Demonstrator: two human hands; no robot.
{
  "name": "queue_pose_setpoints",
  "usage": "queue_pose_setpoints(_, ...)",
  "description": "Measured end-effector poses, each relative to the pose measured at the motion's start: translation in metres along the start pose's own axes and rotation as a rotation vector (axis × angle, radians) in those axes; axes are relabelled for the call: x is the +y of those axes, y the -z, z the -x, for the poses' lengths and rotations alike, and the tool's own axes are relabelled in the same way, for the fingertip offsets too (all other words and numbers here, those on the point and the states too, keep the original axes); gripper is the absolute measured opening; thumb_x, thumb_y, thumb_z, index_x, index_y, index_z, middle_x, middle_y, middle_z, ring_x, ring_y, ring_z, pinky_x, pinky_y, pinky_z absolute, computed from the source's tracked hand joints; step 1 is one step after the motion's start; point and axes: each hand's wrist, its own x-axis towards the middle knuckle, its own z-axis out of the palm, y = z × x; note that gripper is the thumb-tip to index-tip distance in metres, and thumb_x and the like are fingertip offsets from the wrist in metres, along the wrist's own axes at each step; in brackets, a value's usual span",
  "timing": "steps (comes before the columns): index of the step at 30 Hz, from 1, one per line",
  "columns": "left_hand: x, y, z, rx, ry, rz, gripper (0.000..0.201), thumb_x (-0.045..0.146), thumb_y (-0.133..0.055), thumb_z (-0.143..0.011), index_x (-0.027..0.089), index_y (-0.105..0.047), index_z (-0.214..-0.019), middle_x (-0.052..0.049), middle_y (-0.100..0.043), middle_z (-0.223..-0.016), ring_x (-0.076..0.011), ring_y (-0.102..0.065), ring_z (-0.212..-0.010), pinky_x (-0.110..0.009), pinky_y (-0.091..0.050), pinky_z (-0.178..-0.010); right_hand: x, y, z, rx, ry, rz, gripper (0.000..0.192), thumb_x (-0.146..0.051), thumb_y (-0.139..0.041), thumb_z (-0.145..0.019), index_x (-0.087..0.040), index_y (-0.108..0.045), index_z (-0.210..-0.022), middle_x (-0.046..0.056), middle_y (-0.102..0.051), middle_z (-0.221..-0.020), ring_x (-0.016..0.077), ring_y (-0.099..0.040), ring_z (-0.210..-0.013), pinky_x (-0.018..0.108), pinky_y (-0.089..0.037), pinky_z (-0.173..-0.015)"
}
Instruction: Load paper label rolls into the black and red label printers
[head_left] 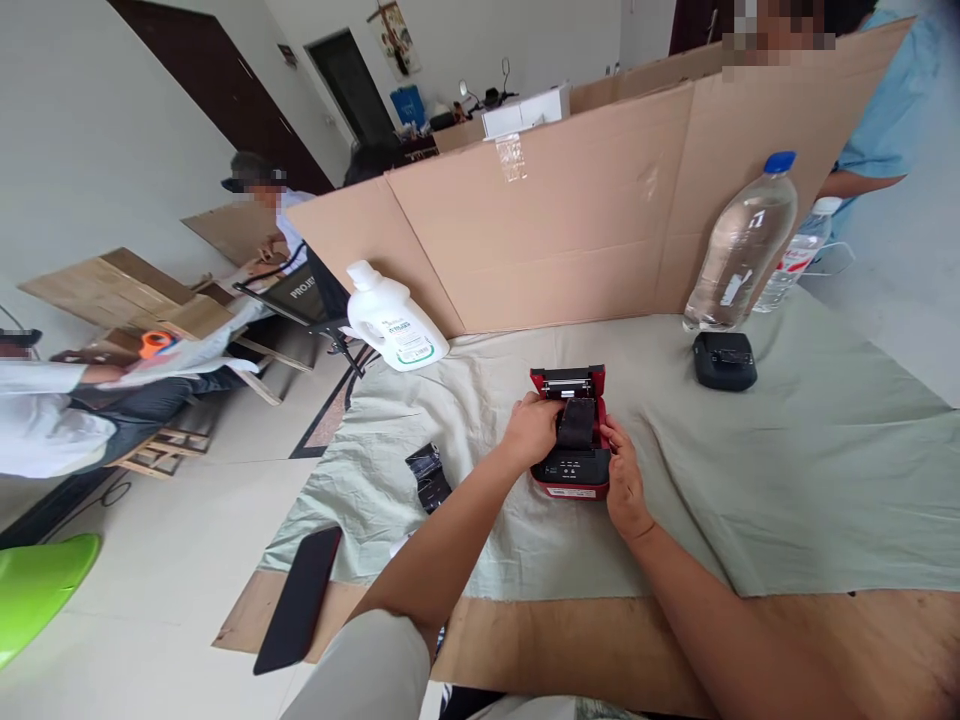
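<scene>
A small red-and-black label printer point(571, 470) stands on the cloth in front of me with its lid raised. Inside its bay is a dark roll or strip point(577, 423). My left hand point(531, 430) grips the printer's left side, with a finger reaching in beside the strip; the fingertips are partly hidden. On the other side, my right hand point(625, 478) holds the printer's right wall with curled fingers. A crumpled black strip point(429, 477) lies to the left of my left forearm.
A cardboard partition point(555, 230) rises behind the cloth point(675, 480). By it stand a white jug point(396, 318), a large clear bottle point(742, 250) and a smaller bottle point(796, 255). A black case point(724, 361) sits right; a dark phone-like slab point(298, 600) lies front left. Other people sit beyond.
</scene>
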Motion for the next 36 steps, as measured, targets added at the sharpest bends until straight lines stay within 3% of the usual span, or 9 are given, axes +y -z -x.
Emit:
queue_pose_setpoints(8,-0.006,-0.02,-0.019,-0.171,-0.085,-0.258,0.013,0.021,-0.078,-0.061,0.024,-0.073,-0.073,-0.011,-0.07,-0.081,-0.0379,-0.048,-0.111,-0.05,-0.025,-0.103,0.002,0.001,-0.001,0.02,0.019,0.034,0.045,-0.048,-0.028,-0.099,-0.022,-0.049,-0.13,0.011,-0.044,-0.146,0.0273,-0.041,-0.136,0.055,-0.032,-0.114)
queue_pose_setpoints(13,-0.005,-0.021,-0.017,-0.125,-0.087,-0.143,0.012,0.018,-0.078,-0.056,0.023,-0.07,-0.064,-0.011,-0.069,-0.077,-0.0392,-0.047,-0.111,-0.053,-0.021,-0.103,0.004,0.0,0.0,0.051,-0.025,0.014,0.056,-0.056,-0.032,-0.096,-0.021,-0.043,-0.137,0.013,-0.044,-0.146,0.0286,-0.041,-0.137,0.056,-0.031,-0.114)
queue_pose_setpoints(19,0.007,-0.014,-0.008,-0.06,-0.002,-0.218,0.025,0.016,-0.072,-0.06,0.02,-0.069,-0.085,-0.011,-0.068,-0.098,-0.035,-0.053,-0.107,-0.05,-0.032,-0.099,0.006,0.001,0.0,0.042,-0.02,0.017,0.058,-0.058,-0.034,-0.095,-0.02,-0.044,-0.138,0.014,-0.045,-0.145,0.0295,-0.041,-0.136,0.056,-0.03,-0.114)
queue_pose_setpoints(22,0.008,-0.013,0.004,0.015,0.031,-0.029,0.031,0.014,-0.07,-0.062,0.021,-0.063,-0.092,-0.004,-0.067,-0.094,-0.0256,-0.059,-0.093,-0.043,-0.039,-0.096,0.006,0.002,0.001,0.031,-0.037,0.014,0.059,-0.057,-0.033,-0.096,-0.019,-0.042,-0.139,0.015,-0.046,-0.143,0.0295,-0.042,-0.135,0.057,-0.032,-0.113)
queue_pose_setpoints(25,0.0,-0.007,0.021,0.129,0.046,0.369,0.032,0.016,-0.07,-0.064,0.022,-0.056,-0.092,0.0,-0.065,-0.091,-0.0189,-0.06,-0.088,-0.035,-0.044,-0.09,0.006,0.003,0.002,0.025,-0.05,0.011,0.06,-0.058,-0.032,-0.096,-0.019,-0.041,-0.141,0.014,-0.047,-0.143,0.0295,-0.043,-0.134,0.057,-0.034,-0.111)
queue_pose_setpoints(27,-0.014,0.007,0.035,0.208,0.072,0.652,0.033,0.02,-0.071,-0.064,0.021,-0.054,-0.093,-0.001,-0.065,-0.092,-0.0177,-0.061,-0.088,-0.033,-0.045,-0.086,0.006,0.003,0.002,0.024,-0.054,0.011,0.06,-0.058,-0.033,-0.096,-0.018,-0.042,-0.14,0.015,-0.047,-0.142,0.0297,-0.044,-0.132,0.057,-0.034,-0.111)
queue_pose_setpoints(30,-0.048,0.053,0.061,0.23,0.159,0.879,0.037,0.028,-0.072,-0.061,0.02,-0.056,-0.093,-0.001,-0.065,-0.089,-0.0173,-0.061,-0.082,-0.031,-0.046,-0.079,0.005,0.002,0.003,0.028,-0.062,-0.003,0.061,-0.059,-0.033,-0.096,-0.018,-0.043,-0.14,0.015,-0.048,-0.141,0.0303,-0.045,-0.131,0.058,-0.034,-0.111)
queue_pose_setpoints(34,-0.115,0.128,0.106,0.084,0.471,0.59,0.041,0.03,-0.072,-0.056,0.017,-0.061,-0.093,-0.001,-0.064,-0.077,-0.0185,-0.059,-0.071,-0.03,-0.045,-0.067,0.007,0.001,0.002,0.04,-0.07,-0.017,0.06,-0.059,-0.036,-0.095,-0.018,-0.043,-0.139,0.014,-0.048,-0.141,0.0308,-0.045,-0.131,0.057,-0.033,-0.111)
queue_pose_setpoints(36,-0.148,0.152,0.129,0.025,0.634,0.41,0.038,0.033,-0.069,-0.054,0.016,-0.061,-0.088,0.0,-0.063,-0.074,-0.0216,-0.06,-0.073,-0.031,-0.045,-0.067,0.007,0.001,0.002,0.045,-0.076,-0.015,0.06,-0.058,-0.036,-0.095,-0.018,-0.044,-0.138,0.014,-0.049,-0.141,0.0309,-0.045,-0.131,0.057,-0.034,-0.111)
